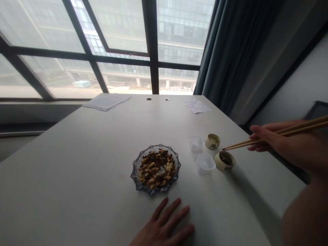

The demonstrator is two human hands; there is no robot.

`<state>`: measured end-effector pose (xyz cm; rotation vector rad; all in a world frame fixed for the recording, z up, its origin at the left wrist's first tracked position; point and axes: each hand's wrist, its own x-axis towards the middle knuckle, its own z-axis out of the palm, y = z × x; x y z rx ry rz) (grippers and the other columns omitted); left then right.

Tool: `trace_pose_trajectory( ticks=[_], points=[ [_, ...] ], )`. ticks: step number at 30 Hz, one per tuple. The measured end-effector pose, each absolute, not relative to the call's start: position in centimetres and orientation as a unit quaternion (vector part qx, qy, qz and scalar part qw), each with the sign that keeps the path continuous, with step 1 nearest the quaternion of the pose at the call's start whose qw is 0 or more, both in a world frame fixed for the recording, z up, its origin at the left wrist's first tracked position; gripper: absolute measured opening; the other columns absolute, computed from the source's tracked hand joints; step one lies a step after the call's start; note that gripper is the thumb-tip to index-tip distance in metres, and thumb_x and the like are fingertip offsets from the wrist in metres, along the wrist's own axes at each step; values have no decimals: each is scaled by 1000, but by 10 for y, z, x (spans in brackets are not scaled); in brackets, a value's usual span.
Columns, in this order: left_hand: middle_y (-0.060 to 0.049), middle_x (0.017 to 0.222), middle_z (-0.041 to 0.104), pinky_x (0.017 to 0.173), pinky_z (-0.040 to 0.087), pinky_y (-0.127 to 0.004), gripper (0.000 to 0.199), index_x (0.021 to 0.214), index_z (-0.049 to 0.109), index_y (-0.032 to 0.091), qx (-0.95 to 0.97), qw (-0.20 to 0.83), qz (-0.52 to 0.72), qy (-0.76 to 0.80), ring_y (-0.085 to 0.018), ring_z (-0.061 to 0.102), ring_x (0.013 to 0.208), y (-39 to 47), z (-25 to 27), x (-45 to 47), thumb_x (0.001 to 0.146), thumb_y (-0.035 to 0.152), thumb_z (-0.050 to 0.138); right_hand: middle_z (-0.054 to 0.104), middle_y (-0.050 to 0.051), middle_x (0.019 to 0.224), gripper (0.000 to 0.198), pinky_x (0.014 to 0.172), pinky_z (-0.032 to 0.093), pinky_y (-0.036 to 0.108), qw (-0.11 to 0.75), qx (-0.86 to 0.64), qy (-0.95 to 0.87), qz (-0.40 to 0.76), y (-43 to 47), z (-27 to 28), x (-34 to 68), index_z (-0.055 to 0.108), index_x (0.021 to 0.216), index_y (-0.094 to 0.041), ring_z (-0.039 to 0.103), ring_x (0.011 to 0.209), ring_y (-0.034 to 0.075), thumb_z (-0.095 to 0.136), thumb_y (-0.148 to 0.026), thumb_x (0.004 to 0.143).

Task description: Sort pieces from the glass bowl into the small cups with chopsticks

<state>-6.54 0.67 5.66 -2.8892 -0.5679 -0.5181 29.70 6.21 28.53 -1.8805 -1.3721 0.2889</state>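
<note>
My right hand (279, 140) is closed around a pair of wooden chopsticks (294, 131). Their tips meet just above the rim of a small cream cup (220, 165), which has something dark inside. Whether the tips pinch anything is too small to tell. Another cream cup (212, 145) with a dark mark stands behind it. Left of the cups are two clear plastic containers, the nearer container (205, 167) and the farther container (196, 145). My left hand (166, 225) lies with fingers spread on the table, just short of a scalloped glass dish (135, 181) holding peanuts and dark seeds (153, 167).
The white table (84, 164) runs toward a large window. A stack of papers (106, 101) lies at its far left, and loose paper (197, 106) at the far right. Two small round holes (149, 99) sit near the far edge. A dark curtain (225, 51) hangs behind the right corner.
</note>
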Motion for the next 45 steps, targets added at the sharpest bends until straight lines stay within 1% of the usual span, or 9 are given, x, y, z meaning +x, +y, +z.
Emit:
trace_pose_trajectory(
  ticks=[4, 11, 15, 20, 26, 30, 34, 41, 45],
  points=[
    [-7, 161, 47, 129, 16, -52, 55, 149, 56, 31, -966, 106, -172, -159, -31, 37, 151, 11, 55, -67, 98, 37, 73, 79, 13, 70, 27, 53, 66, 31, 344, -742, -541, 198, 79, 271, 305, 77, 83, -17, 80, 64, 29, 75, -43, 91],
    [-6, 161, 48, 129, 19, -51, 51, 148, 57, 31, -965, 102, -174, -165, -30, 38, 151, 12, 53, -69, 99, 33, 71, 80, 10, 74, 24, 46, 63, 31, 322, -645, -646, 252, 108, 243, 300, 78, 80, -21, 79, 62, 29, 79, -43, 88],
    [-6, 161, 47, 129, 20, -52, 53, 150, 55, 32, -966, 97, -172, -167, -30, 38, 151, 11, 53, -68, 99, 34, 71, 79, 11, 70, 26, 52, 66, 33, 341, -691, -592, 238, 101, 254, 294, 77, 86, -19, 79, 62, 28, 76, -45, 91],
    [-6, 162, 46, 130, 12, -52, 54, 150, 55, 31, -965, 104, -176, -163, -31, 37, 152, 10, 53, -67, 99, 34, 72, 79, 13, 73, 33, 56, 67, 33, 375, -702, -570, 203, 89, 266, 290, 75, 85, -17, 80, 68, 29, 74, -48, 93],
    [-5, 163, 45, 127, 25, -52, 51, 148, 56, 33, -965, 66, -170, -187, -31, 38, 151, 5, 53, -67, 99, 32, 71, 80, 9, 79, 36, 61, 64, 33, 428, -618, -641, 156, 84, 264, 248, 80, 90, -19, 79, 70, 26, 72, -54, 93],
    [-3, 163, 44, 126, 28, -53, 45, 147, 56, 33, -963, 45, -169, -203, -31, 38, 150, 1, 50, -66, 102, 33, 66, 80, 5, 82, 28, 66, 58, 29, 374, -495, -753, 221, 84, 250, 207, 81, 85, -23, 76, 75, 21, 68, -44, 97],
    [-3, 162, 46, 124, 30, -53, 45, 148, 54, 34, -962, 42, -174, -206, -31, 39, 150, -1, 48, -65, 104, 32, 63, 80, 6, 88, 27, 72, 54, 29, 309, -400, -813, 290, 92, 224, 177, 81, 91, -20, 72, 79, 20, 66, -41, 100],
    [-1, 162, 45, 124, 31, -52, 43, 149, 54, 34, -963, 34, -169, -206, -30, 39, 150, -1, 53, -65, 106, 35, 58, 77, 4, 85, 25, 73, 51, 28, 246, -369, -826, 348, 97, 203, 165, 79, 89, -17, 70, 79, 18, 66, -35, 101],
    [-2, 162, 46, 123, 32, -51, 45, 149, 54, 34, -963, 47, -166, -205, -30, 43, 148, -2, 55, -66, 105, 37, 61, 76, 2, 83, 27, 70, 50, 27, 268, -406, -815, 316, 97, 208, 172, 79, 87, -20, 69, 76, 17, 65, -39, 101]
  ],
)
